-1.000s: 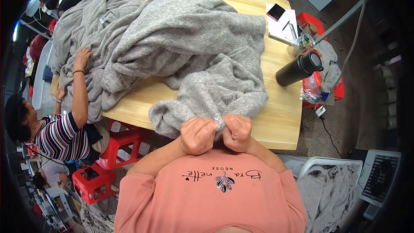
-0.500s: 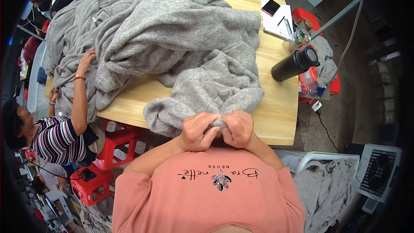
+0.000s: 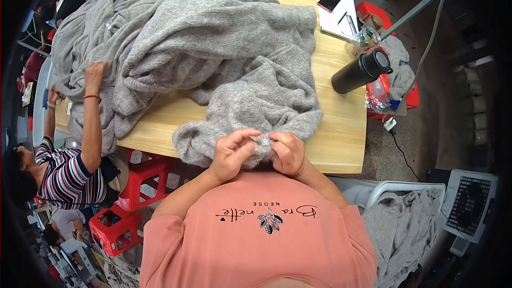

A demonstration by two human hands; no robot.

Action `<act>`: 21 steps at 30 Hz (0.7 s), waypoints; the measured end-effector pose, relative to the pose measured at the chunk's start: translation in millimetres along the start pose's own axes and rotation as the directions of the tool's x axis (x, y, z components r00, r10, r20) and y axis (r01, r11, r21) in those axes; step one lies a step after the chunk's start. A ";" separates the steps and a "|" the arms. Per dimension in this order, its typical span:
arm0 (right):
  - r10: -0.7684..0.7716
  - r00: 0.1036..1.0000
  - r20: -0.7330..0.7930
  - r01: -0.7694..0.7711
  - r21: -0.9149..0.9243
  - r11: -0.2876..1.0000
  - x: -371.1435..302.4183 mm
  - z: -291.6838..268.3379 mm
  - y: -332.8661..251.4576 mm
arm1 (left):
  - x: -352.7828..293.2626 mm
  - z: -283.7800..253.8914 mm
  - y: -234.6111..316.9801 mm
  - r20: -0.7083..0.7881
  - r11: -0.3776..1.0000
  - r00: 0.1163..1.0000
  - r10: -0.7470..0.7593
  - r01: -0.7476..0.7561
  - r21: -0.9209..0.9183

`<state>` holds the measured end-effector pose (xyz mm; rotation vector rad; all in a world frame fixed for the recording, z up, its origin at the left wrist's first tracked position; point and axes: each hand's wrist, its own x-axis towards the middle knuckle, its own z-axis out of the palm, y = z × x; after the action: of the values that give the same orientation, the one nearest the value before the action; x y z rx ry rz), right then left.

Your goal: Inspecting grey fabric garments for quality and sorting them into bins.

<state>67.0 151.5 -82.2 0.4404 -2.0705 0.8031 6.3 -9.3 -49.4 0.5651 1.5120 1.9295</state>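
A grey knitted garment (image 3: 266, 88) lies bunched over the near part of the wooden table, its edge gathered in front of my chest. My right hand (image 3: 288, 153) is closed, thumb and fingers pinching that edge beside a small pale, shiny patch (image 3: 265, 141) that I cannot make out. Just left of the patch, my left hand (image 3: 230, 153) is at the knit, with a gap between its thumb and forefinger and the other fingers curled.
More grey knitwear (image 3: 106, 26) is heaped at the far left, where a co-worker in a striped shirt (image 3: 69, 173) handles it. A black bottle (image 3: 356, 76), glass jar (image 3: 362, 42) and white pad with a phone (image 3: 336, 15) occupy the wooden table's (image 3: 341, 128) right side. Red stools (image 3: 146, 178) stand left.
My left thumb and forefinger have parted from their pinch beside my right hand, uncovering the pale patch. The co-worker's hands have lifted some knitwear. The whole view has shifted slightly.
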 end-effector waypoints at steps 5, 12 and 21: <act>-0.005 0.999 -0.031 0.005 0.010 1.000 1.3 -1.2 -2.6 | 13.3 -1.1 4.1 0.128 0.930 0.985 0.114 -0.151 0.336; 0.017 1.000 -0.021 -0.016 0.036 0.999 6.1 -1.8 -5.8 | 14.5 8.6 5.5 0.205 0.673 0.898 0.390 -0.429 0.602; 0.032 0.996 0.088 -0.033 0.020 0.999 12.9 -11.5 -14.3 | 13.7 8.0 0.5 0.212 0.678 0.902 0.376 -0.423 0.600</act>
<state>74.4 148.7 -61.2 0.4623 -2.1567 0.8395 1.7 5.8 -47.4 1.3527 2.1392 1.6098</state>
